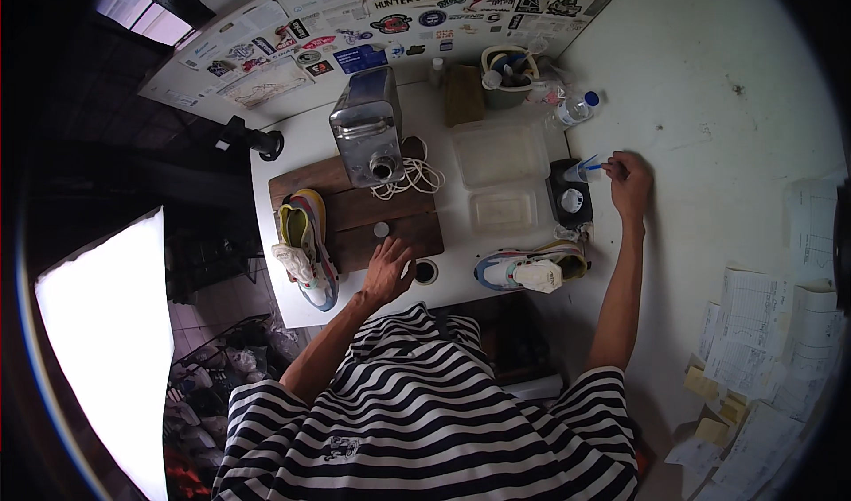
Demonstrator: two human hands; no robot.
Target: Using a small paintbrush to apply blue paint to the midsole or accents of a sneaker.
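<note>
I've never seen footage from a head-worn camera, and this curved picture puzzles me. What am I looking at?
There's no machine: these are a person's own bare hands. The one picture comes from a wide fisheye camera on their head, looking down, so straight edges bend near its rim.

On the white table are a metal can, two clear tubs and a shoe; another shoe is at the left of a wooden board. The left hand has its fingers near a small grey disc; the right hand holds a blue stick.
</note>
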